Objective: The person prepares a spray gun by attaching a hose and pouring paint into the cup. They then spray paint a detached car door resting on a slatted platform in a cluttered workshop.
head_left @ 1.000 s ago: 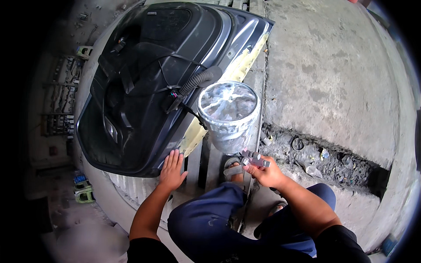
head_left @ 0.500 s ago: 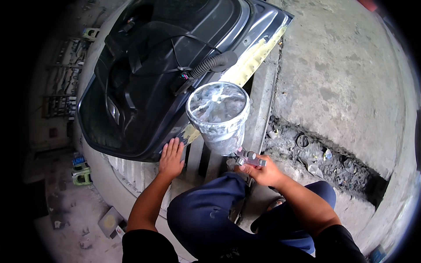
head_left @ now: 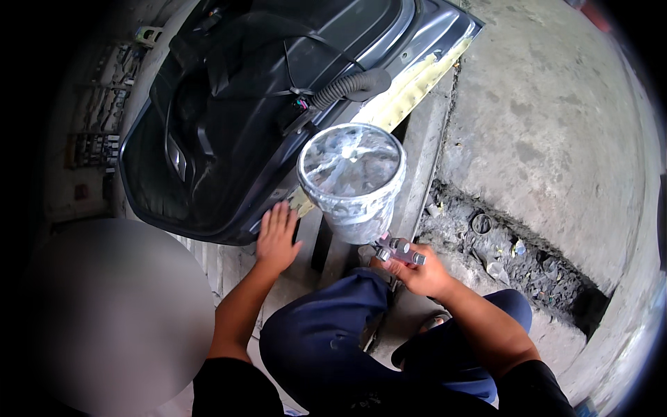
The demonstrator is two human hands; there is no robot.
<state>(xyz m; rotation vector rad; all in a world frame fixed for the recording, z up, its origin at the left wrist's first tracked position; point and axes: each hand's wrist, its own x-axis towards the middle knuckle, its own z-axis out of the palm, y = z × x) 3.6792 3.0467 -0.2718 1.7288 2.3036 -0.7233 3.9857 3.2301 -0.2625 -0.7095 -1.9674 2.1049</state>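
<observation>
Pale, diffuse light brightens the concrete floor (head_left: 528,97) on the right, while the far left sinks into dimness and the dark door panel (head_left: 243,132) gives back only dull sheen. White glare streaks the silvery cup (head_left: 356,212), sharp enough mid-scene. Straight edges bow toward blackened corners, and a smooth grey blurred disc (head_left: 125,320) hides the near left.

Right across the grey slats (head_left: 308,240) lay the car door (head_left: 236,128), big and dark, its yellow-patched edge slanting up toward the far corner! Off to the right spread the concrete floor (head_left: 542,118), and there it broke into a rough trench, where dirt (head_left: 528,274), pale scraps (head_left: 497,271) and a round ring (head_left: 474,221) lay scattered. Nearer in, a foot (head_left: 435,321) rested on the concrete!
</observation>
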